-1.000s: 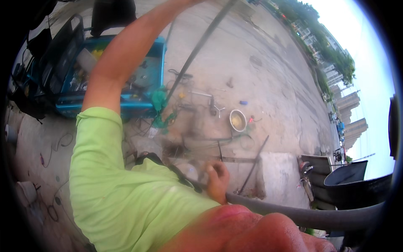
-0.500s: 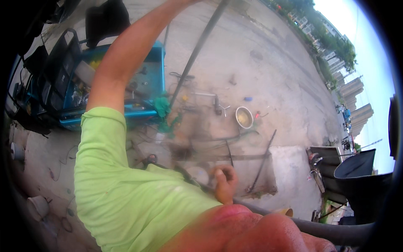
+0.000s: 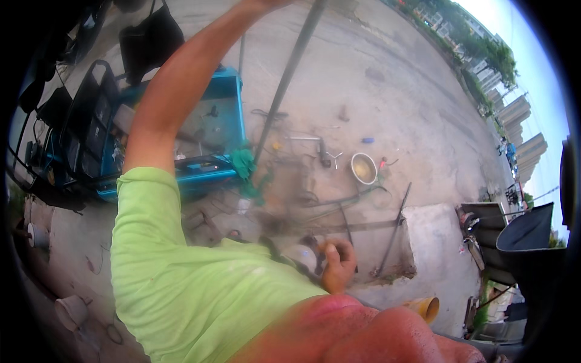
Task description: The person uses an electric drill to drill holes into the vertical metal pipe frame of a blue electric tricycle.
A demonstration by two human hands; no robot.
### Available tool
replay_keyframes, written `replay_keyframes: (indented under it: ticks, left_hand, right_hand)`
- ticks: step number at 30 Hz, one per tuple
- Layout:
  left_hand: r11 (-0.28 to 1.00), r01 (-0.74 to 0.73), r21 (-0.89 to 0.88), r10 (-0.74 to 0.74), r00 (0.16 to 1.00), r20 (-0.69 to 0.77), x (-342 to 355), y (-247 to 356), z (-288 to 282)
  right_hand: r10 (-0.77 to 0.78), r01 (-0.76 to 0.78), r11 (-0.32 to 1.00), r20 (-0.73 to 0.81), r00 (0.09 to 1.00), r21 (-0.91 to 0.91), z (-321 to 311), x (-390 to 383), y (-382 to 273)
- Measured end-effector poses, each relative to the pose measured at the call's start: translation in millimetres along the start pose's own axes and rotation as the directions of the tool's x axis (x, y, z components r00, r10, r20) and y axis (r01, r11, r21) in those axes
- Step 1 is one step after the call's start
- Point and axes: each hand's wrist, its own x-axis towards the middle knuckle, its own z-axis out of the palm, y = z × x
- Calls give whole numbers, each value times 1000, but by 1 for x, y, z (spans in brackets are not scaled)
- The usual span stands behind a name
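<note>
My left arm, in a light green sleeve, stretches up the left side to the top edge. Only part of my left hand (image 3: 270, 3) shows there, its fingers cut off, close to a long grey pole (image 3: 289, 72) that slants down to the ground. Past my torso, my right hand (image 3: 339, 266) is held low with curled fingers. Whatever it may grip is hidden. Beside its fingertips are a dark curved piece and a pale round thing (image 3: 301, 256), both blurred. A yellow tube (image 3: 428, 310) pokes out below this hand.
A blue cargo bed (image 3: 241, 109) holding loose items stands left, with green cloth (image 3: 243, 162) at its corner. A white bowl (image 3: 364, 168), a three-armed wrench (image 3: 334, 160), rods and cables lie on concrete. A raised slab (image 3: 433, 242) and dark bucket-like container (image 3: 525, 233) are at right.
The scene has shifted slightly right and down in view. A thick dark tube near my right hand has mostly dropped from sight, and more of the yellow tube shows. Both arms keep similar poses.
</note>
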Motion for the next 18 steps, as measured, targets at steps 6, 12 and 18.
replay_keyframes:
  ticks: [6,12,18]
  left_hand:
    - [988,14,155,-16,1000,14,-1,7,-5]
    - [992,-45,114,45,999,7,-1,-4,1]
    - [988,-71,137,69,997,16,3,-3,-6]
  right_hand:
    - [13,-13,1000,-28,1000,-16,4,7,-5]
    - [12,-11,1000,-73,997,22,3,13,8]
    - [3,-3,1000,-119,993,3,10,18,9]
